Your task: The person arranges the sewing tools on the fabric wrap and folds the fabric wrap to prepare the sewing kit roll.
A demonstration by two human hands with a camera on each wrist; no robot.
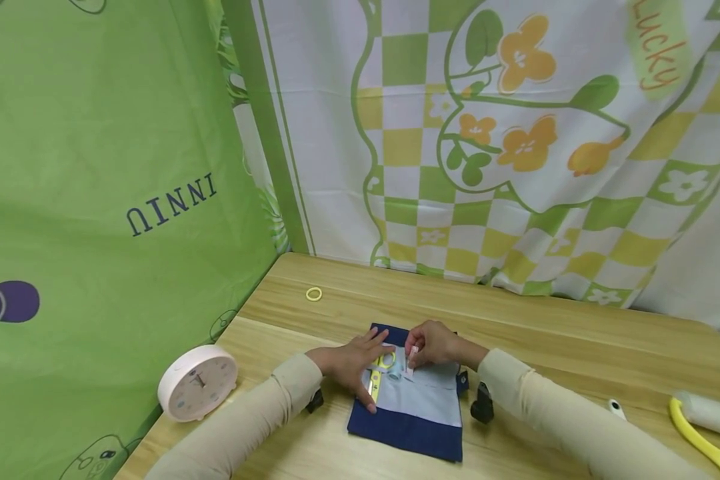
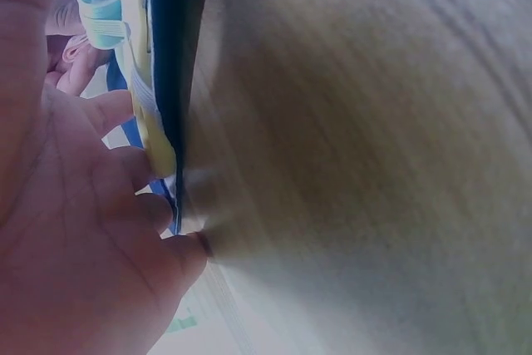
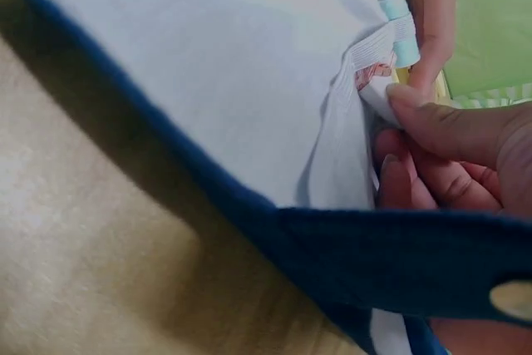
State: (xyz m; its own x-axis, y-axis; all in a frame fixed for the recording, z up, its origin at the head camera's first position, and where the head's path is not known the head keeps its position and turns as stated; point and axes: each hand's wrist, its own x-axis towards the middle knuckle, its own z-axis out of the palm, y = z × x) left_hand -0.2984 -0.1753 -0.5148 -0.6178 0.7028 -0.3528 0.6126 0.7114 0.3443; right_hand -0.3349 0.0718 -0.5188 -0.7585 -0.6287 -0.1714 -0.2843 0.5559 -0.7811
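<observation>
A pale grey fabric organiser with navy borders (image 1: 426,403) lies open on a light wooden tabletop (image 1: 342,320), two hands at work over it. The left hand (image 1: 355,363), fingers spread and extended, rests across the organiser's 9 o'clock edge; the right hand (image 1: 435,343), at 1 o'clock, pinches a small whitish strip with reddish print (image 3: 379,97) between thumb and fingers. A ribbed white elastic band (image 3: 366,51) holds yellow-handled scissors (image 1: 375,387) and, beside them, a pale blue cylindrical spool (image 3: 405,39); whether the strip is under the band cannot be told. A navy cloth tab (image 1: 463,381) juts out at 3 o'clock. Wood runs from the 12 o'clock border to the table's far edge, below a green-checked curtain (image 1: 438,167). Around the organiser: a round pale pink clock (image 1: 198,383) at 9 o'clock, a thin yellow ring (image 1: 308,295) between 10 and 11, and a white roller with a curved yellow handle (image 1: 711,408) near 3.
</observation>
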